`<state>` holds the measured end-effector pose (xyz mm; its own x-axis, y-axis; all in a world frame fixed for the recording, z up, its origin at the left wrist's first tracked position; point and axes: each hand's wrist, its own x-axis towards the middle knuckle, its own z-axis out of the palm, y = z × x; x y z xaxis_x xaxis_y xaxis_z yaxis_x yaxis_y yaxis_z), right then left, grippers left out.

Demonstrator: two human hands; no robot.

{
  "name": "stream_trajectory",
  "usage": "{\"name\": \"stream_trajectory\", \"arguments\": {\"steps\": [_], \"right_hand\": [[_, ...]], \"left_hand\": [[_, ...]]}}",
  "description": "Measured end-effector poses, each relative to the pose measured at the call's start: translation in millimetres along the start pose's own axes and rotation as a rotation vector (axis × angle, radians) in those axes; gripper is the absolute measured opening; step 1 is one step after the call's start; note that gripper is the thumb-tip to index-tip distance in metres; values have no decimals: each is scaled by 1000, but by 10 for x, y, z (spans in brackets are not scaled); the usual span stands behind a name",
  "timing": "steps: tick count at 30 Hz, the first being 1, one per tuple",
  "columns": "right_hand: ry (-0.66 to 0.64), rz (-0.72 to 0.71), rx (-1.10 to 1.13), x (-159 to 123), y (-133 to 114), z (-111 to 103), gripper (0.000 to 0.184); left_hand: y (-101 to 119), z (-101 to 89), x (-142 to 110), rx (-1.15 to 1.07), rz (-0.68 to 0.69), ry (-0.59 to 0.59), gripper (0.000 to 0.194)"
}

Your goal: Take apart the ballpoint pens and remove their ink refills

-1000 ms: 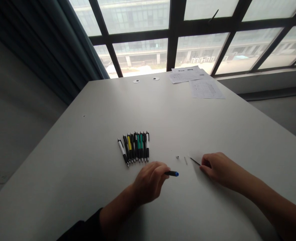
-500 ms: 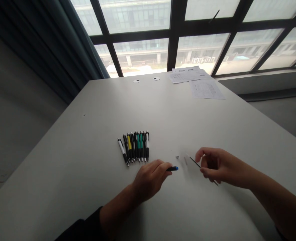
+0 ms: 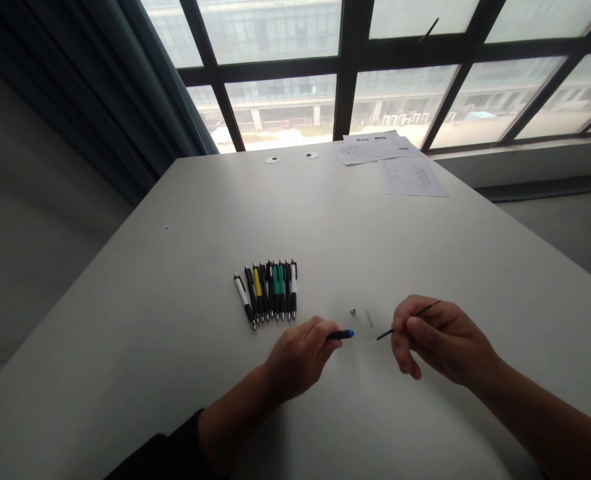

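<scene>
My left hand (image 3: 298, 358) is shut on a black pen barrel with a blue end (image 3: 340, 335), which points to the right. My right hand (image 3: 438, 340) pinches a thin black pen refill (image 3: 409, 319) between thumb and fingers, and the refill runs across the fingers. Between the hands lie a small metal pen tip (image 3: 353, 312) and a thin pale piece (image 3: 369, 319), perhaps a spring. To the left of my left hand, several assembled pens (image 3: 268, 292) in white, yellow, green and black lie side by side on the white table (image 3: 175, 333).
Two sheets of printed paper (image 3: 410, 177) lie at the far edge of the table, next to two small round discs (image 3: 291, 158). Behind the table is a large dark-framed window (image 3: 280, 73), with a dark curtain (image 3: 160, 87) on the left.
My right hand has lifted the black refill off the table and turned it in its fingers. My left hand, holding the blue-ended barrel, has barely moved.
</scene>
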<state>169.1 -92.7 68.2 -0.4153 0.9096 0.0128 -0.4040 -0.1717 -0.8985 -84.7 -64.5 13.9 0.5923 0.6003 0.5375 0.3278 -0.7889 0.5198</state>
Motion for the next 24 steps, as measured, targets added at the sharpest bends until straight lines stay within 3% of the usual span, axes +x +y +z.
{"name": "stream_trajectory", "arguments": {"steps": [5, 13, 18, 21, 24], "right_hand": [[48, -182, -127, 65, 81, -29, 16], [2, -125, -198, 67, 125, -25, 18], [-8, -165, -497, 71, 132, 30, 19], [-81, -168, -641, 59, 165, 80, 39], [-59, -131, -571, 29, 198, 108, 70]], "left_hand": [[3, 1, -3, -31, 22, -11, 11], [-4, -13, -20, -67, 64, -30, 13], [24, -18, -12, -126, 47, -15, 17], [88, -19, -2, -192, 10, -8, 16], [137, -23, 10, -236, -49, 1, 12]]}}
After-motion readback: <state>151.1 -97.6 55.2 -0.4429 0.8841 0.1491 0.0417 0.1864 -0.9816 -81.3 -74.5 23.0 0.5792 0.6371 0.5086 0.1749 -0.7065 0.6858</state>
